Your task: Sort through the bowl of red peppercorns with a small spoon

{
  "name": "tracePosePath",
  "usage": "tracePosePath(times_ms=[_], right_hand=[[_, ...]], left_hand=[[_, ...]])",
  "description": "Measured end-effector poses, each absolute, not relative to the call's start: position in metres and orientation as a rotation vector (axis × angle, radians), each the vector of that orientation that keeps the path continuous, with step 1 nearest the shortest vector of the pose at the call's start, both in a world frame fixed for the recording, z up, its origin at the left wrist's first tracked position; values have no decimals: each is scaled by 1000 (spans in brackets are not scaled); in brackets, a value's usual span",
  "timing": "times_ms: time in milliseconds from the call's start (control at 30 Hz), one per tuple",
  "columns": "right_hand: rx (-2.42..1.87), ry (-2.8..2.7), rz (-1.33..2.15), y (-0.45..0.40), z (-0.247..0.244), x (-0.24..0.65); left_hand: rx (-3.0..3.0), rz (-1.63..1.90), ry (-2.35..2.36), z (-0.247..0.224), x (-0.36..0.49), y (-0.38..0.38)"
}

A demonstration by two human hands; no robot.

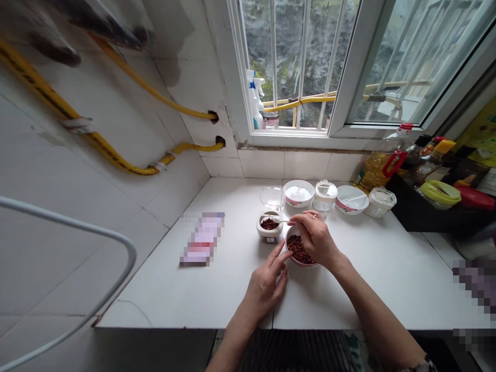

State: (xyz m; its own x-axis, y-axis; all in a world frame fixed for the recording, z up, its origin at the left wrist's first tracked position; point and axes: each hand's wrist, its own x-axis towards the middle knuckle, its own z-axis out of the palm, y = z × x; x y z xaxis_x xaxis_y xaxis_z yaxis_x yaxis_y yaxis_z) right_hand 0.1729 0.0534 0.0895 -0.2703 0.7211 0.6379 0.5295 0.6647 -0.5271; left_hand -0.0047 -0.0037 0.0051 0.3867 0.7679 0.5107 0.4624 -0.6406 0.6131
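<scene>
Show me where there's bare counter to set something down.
The white countertop is bare between the right hand and the black box, and between the left hand and the blurred lilac rectangular item. It's crowded around the rounded cream jar of dark-red granules and the white bowls behind.

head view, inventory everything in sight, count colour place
open jar: one, cream, counter middle
near bowl: one, pinkish, beside open jar
pieces: many, dark red, in both
spoon: one, white, above open jar
back bowls: two, white and pink, back
small jars: two, whitish, beside back bowls
blurred things: two, purplish, counter sides
oil bottle: one, yellow, right corner
other bottles: several, mostly dark, right corner
lids: two, yellow and red, right corner
hoses: two, yellow, left wall
spray bottles: two, white, behind window
left hand: one, at near bowl
right hand: one, holding spoon
</scene>
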Motion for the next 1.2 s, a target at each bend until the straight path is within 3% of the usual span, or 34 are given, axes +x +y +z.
tracePosePath(times_ms=[167,533,800,1067,1200], right_hand=[[-1149,-1633,557,49,92,194],[-1300,-1861,494,55,75,200],[-1286,-1538,892,53,79,205],[-1297,-1713,629,54,82,205],[-1296,-1706,655,53,82,204]], left_hand=[[2257,1139,1063,7,-4,-4],[2259,1138,1075,8,-5,-5],[2239,1129,1068,6,-5,-5],[2242,1140,1062,7,-5,-5],[2242,1127,1072,8,-5,-5]])
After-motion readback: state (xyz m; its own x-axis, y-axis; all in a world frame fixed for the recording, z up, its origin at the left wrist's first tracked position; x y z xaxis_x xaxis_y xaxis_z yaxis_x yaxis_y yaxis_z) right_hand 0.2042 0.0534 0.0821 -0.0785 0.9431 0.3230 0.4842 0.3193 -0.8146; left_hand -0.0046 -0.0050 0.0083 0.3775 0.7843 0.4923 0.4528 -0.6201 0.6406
